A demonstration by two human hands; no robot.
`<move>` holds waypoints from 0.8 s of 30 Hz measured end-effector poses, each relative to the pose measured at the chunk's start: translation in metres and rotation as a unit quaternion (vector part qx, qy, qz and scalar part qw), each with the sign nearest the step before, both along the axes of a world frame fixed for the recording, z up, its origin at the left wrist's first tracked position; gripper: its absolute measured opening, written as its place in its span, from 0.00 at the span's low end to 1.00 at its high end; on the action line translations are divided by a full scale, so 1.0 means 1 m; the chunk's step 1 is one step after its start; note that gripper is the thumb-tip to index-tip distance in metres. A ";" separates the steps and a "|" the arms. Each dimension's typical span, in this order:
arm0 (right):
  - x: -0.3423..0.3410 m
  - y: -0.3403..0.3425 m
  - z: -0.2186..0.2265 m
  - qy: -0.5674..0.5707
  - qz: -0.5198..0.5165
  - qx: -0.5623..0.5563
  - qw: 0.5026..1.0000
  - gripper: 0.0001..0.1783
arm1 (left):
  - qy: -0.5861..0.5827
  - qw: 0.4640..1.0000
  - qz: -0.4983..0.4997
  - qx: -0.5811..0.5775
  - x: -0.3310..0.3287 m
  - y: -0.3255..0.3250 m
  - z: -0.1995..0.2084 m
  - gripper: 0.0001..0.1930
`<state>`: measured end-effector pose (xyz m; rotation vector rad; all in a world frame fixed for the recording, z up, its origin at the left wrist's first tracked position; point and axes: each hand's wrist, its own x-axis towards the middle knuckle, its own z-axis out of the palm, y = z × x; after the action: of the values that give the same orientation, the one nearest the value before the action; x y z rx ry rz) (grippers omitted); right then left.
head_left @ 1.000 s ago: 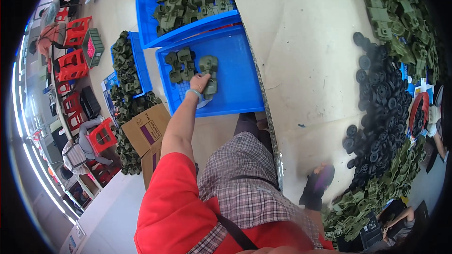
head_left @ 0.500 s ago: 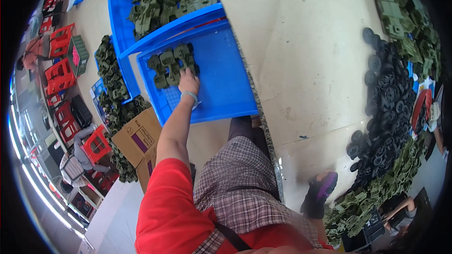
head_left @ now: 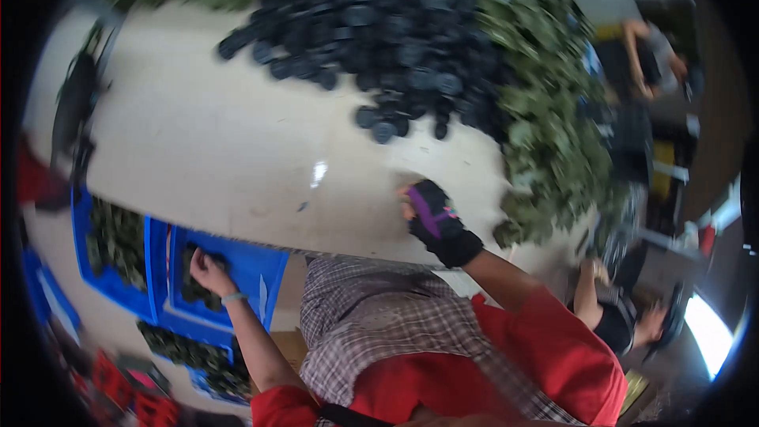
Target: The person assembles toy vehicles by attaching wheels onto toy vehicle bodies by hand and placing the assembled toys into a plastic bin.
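Left hand, loosely curled, is at the green toy parts in a blue tray; I cannot tell if it grips one. Right hand, gloved, sits half closed over the pale surface, its hold hidden from me. Beyond, I see black wheels.

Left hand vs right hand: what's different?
The left hand is bare with a pale wristband; the right hand wears a black and purple glove.
The left hand is over green parts in a blue tray; the right hand is over the pale tabletop.
Shared: both arms come from red sleeves.
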<state>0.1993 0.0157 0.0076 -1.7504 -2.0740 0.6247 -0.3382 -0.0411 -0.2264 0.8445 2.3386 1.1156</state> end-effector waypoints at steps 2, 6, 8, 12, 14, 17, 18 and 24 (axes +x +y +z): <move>0.000 -0.002 0.026 0.022 -0.001 0.002 1.000 0.19 | 0.082 0.994 -0.062 0.037 0.022 0.020 0.069 0.16; 0.050 -0.002 0.087 -0.135 -0.005 0.041 0.990 0.20 | 0.022 0.975 -0.210 0.075 0.130 0.081 0.168 0.18; 0.109 -0.016 0.094 -0.228 -0.060 0.055 0.970 0.21 | 0.148 0.926 -0.327 0.122 0.175 0.099 0.202 0.19; 0.205 -0.005 0.149 -0.379 -0.270 0.111 0.878 0.45 | -0.042 0.920 -0.379 0.086 0.226 0.103 0.210 0.18; 0.245 -0.007 0.154 -0.387 -0.329 0.067 0.859 0.47 | -0.043 0.892 -0.442 0.082 0.250 0.102 0.211 0.18; 0.289 -0.017 0.125 -0.391 -0.319 0.027 0.863 0.45 | -0.060 0.851 -0.519 0.051 0.288 0.091 0.240 0.18; 0.297 -0.018 0.117 -0.396 -0.302 -0.007 0.867 0.45 | -0.082 0.835 -0.543 0.032 0.301 0.087 0.250 0.18; 0.299 -0.040 0.126 -0.318 -0.290 0.121 0.895 0.41 | -0.127 0.727 -0.671 0.073 0.367 0.063 0.280 0.16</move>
<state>0.4983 -0.0241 0.1334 -2.4591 -1.6891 -0.4202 0.0288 0.0223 0.0540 1.8060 0.8493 0.6102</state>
